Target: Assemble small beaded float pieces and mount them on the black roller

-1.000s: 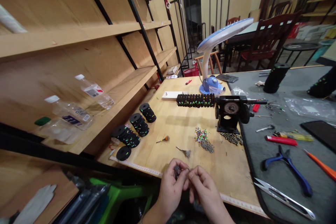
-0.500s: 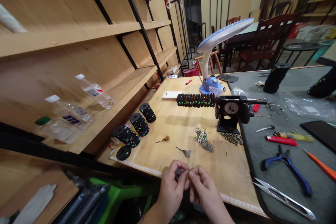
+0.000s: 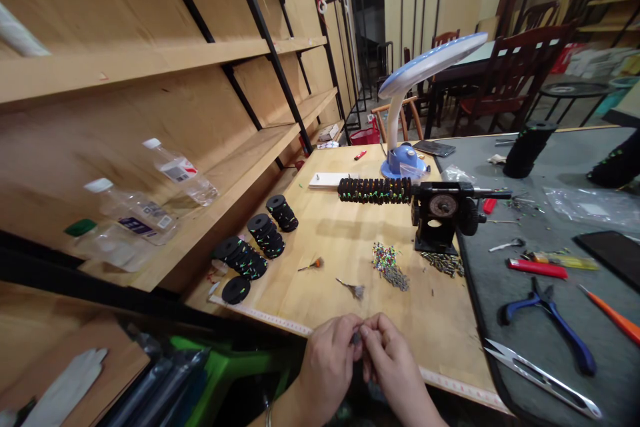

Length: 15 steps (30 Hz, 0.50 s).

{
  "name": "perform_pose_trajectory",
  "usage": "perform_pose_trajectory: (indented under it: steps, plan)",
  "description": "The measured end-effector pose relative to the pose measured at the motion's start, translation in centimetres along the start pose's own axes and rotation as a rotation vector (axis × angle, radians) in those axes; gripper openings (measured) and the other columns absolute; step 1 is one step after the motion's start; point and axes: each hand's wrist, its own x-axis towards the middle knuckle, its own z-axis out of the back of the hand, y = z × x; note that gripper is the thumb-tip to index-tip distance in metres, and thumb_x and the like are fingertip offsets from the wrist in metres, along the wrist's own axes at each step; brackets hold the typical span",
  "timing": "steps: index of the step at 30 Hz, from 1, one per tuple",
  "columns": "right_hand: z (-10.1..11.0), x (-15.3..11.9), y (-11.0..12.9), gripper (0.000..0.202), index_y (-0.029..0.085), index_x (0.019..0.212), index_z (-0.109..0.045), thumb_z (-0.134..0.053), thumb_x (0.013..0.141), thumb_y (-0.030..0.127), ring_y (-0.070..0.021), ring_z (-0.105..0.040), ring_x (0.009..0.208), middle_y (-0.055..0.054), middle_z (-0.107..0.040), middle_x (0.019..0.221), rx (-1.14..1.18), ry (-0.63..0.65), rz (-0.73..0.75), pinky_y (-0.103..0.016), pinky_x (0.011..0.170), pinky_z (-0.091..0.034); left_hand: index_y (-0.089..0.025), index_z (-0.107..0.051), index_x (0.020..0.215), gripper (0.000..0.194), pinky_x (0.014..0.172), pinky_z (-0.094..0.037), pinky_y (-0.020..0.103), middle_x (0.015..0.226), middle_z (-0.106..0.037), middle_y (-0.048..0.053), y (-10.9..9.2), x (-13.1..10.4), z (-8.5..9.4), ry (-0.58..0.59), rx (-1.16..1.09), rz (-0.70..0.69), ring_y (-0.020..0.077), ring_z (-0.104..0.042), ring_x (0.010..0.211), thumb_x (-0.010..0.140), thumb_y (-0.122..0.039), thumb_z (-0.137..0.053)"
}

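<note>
At the table's front edge my left hand and my right hand meet, both closed with fingertips pinched together. A small dark piece shows between them, too covered to name; it seems to sit in my left fingers. What my right fingertips pinch is hidden. Just beyond lie a small grey bristle tuft on a thin stem and an orange-tipped one. To their right are a pile of coloured beads and a heap of small grey metal parts.
A black winding device carries a row of black discs behind the beads. Stacked black spools stand left. Blue-handled pliers and silver snips lie on the grey mat. A blue lamp stands behind.
My left hand has turned and its fingers have closed in, bringing the small dark piece right against my right fingertips. My right hand stays nearly in place.
</note>
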Motion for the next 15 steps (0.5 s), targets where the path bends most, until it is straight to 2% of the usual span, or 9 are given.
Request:
perform_pose_trajectory:
  steps: [3,5,8,10,12,15]
  plan:
    - [0.1,0.1,-0.2,0.043,0.021,0.076,-0.048,-0.046,0.086,0.064,-0.0085,-0.047,0.035,0.004,-0.059,0.056,-0.075,0.006,0.015,-0.02,0.038,-0.032,-0.024,-0.065,0.103,0.024,0.073,-0.05,0.03,0.088,-0.074,0.008,0.3,-0.1,0.2,0.027,-0.051,0.064,0.0232,-0.069,0.081,0.083,-0.014,-0.055]
    - [0.2,0.1,-0.1,0.042,0.021,0.077,-0.048,-0.045,0.087,0.062,-0.0087,-0.047,0.035,0.004,-0.059,0.055,-0.117,0.007,0.025,-0.02,0.038,-0.033,-0.022,-0.063,0.104,0.022,0.075,-0.051,0.03,0.092,-0.073,0.009,0.3,0.2,0.4,0.038,-0.137,0.177,0.0233,-0.069,0.086,0.083,-0.017,-0.056]
    - [0.3,0.1,0.3,0.039,0.023,0.076,-0.047,-0.042,0.09,0.059,-0.0093,-0.046,0.035,0.004,-0.058,0.054,-0.197,0.009,0.05,-0.021,0.039,-0.033,-0.018,-0.062,0.097,0.015,0.071,-0.051,0.028,0.085,-0.071,0.008,0.0,1.1,0.6,0.068,-0.335,0.38,0.0212,-0.067,0.08,0.085,-0.026,-0.057]
    - [0.4,0.0,0.7,0.036,0.023,0.074,-0.045,-0.041,0.091,0.054,-0.0112,-0.048,0.037,0.003,-0.058,0.054,-0.304,0.017,0.094,-0.022,0.04,-0.035,-0.016,-0.062,0.09,0.017,0.065,-0.05,0.027,0.077,-0.068,0.006,-0.2,1.7,0.6,0.131,-0.478,0.471,0.0186,-0.065,0.07,0.084,-0.032,-0.059]
    - [0.6,-0.1,0.9,0.031,0.024,0.073,-0.045,-0.039,0.094,0.046,-0.0141,-0.055,0.044,0.001,-0.06,0.056,-0.447,0.013,0.181,-0.023,0.046,-0.04,-0.015,-0.062,0.082,0.02,0.06,-0.048,0.026,0.07,-0.064,0.003,-0.2,2.1,0.7,0.186,-0.557,0.506,0.016,-0.06,0.062,0.082,-0.035,-0.062]
    - [0.9,-0.2,1.0,0.025,0.023,0.076,-0.047,-0.036,0.095,0.034,-0.0165,-0.059,0.051,-0.001,-0.062,0.058,-0.658,-0.009,0.306,-0.024,0.052,-0.041,-0.015,-0.06,0.073,0.022,0.062,-0.044,0.025,0.067,-0.059,0.001,-0.2,2.5,1.0,0.185,-0.514,0.464,0.0152,-0.055,0.064,0.081,-0.035,-0.063]
